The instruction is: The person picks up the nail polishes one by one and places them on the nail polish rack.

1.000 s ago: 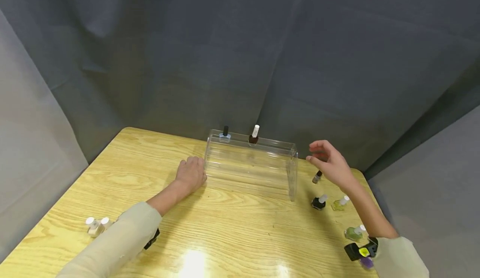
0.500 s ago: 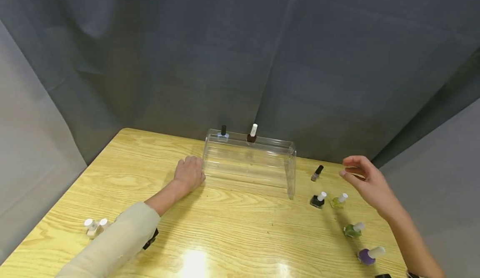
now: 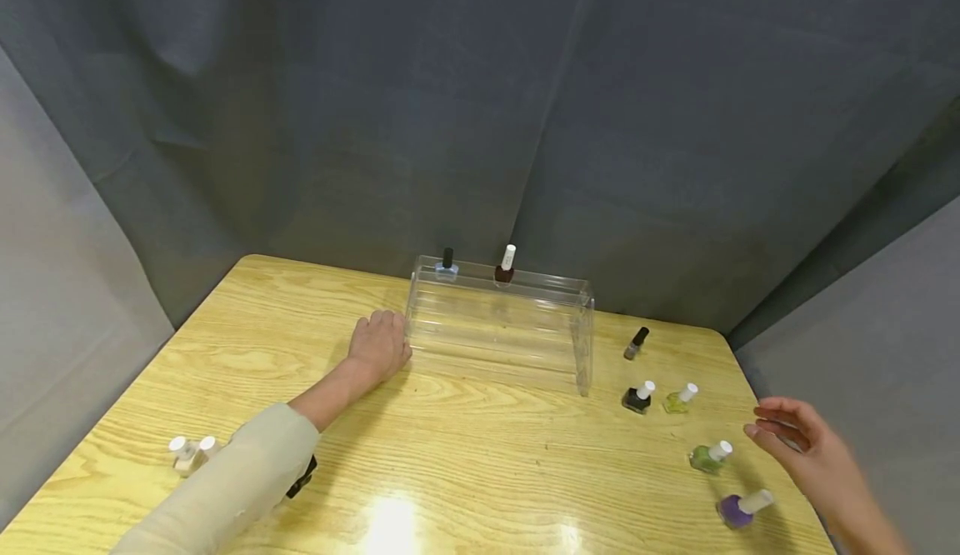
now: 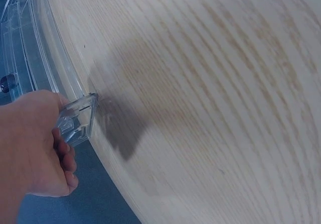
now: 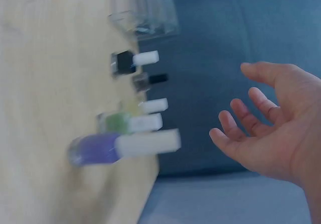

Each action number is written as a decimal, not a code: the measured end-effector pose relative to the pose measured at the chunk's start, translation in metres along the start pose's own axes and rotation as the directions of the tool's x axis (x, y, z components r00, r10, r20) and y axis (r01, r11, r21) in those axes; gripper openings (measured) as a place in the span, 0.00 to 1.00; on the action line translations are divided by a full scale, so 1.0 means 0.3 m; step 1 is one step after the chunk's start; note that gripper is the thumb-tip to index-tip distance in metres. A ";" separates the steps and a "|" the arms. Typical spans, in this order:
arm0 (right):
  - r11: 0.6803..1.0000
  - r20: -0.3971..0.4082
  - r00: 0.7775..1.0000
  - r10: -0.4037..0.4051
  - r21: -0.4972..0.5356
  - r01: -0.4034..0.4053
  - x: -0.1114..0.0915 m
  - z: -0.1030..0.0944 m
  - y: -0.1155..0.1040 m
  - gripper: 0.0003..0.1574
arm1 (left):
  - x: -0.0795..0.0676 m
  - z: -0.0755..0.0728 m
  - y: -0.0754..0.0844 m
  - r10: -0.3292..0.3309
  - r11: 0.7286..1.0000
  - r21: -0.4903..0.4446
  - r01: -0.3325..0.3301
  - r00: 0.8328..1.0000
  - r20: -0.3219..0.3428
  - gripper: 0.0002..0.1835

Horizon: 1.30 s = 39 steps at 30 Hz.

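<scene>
A clear acrylic stepped rack [image 3: 495, 330] stands toward the back of the table. My left hand [image 3: 378, 345] grips its left end, fingers curled at the side panel in the left wrist view. On the rack's top tier are a light blue nail polish bottle [image 3: 447, 268] with a black cap and a dark red nail polish bottle [image 3: 505, 272] with a white cap. My right hand [image 3: 806, 447] hangs with loosely bent fingers, holding nothing, at the table's right edge. Nearest to it are a green nail polish bottle [image 3: 705, 458] and a purple nail polish bottle [image 3: 735, 511].
Black [image 3: 637, 400], yellow [image 3: 677, 403] and small black-capped [image 3: 634, 347] nail polish bottles stand right of the rack. Two white-capped pale bottles [image 3: 187, 457] stand at the front left, partly behind the left sleeve. A dark curtain [image 3: 480, 122] hangs behind the table [image 3: 465, 472].
My right hand has moved away from the rack's right side, rightward and toward me, to the table's right edge, uncovering the purple bottle. The left hand has stayed on the rack.
</scene>
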State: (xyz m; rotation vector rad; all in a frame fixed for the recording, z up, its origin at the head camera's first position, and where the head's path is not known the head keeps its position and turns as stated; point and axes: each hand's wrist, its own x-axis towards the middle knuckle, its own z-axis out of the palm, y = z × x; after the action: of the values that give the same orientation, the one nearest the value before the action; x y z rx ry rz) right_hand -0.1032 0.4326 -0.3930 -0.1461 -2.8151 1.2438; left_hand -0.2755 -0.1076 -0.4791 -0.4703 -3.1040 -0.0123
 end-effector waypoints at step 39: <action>0.811 0.070 0.961 -0.269 0.555 0.186 -0.131 0.185 0.431 0.33 | 0.003 0.007 -0.004 0.007 1.000 -0.030 -0.007 1.000 0.003 0.14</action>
State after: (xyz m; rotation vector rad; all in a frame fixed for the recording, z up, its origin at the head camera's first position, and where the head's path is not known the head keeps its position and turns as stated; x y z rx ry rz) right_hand -0.0612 0.4739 -0.5266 0.3169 -2.3515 1.9847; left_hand -0.2765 -0.1084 -0.4811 -0.4823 -3.1094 -0.0576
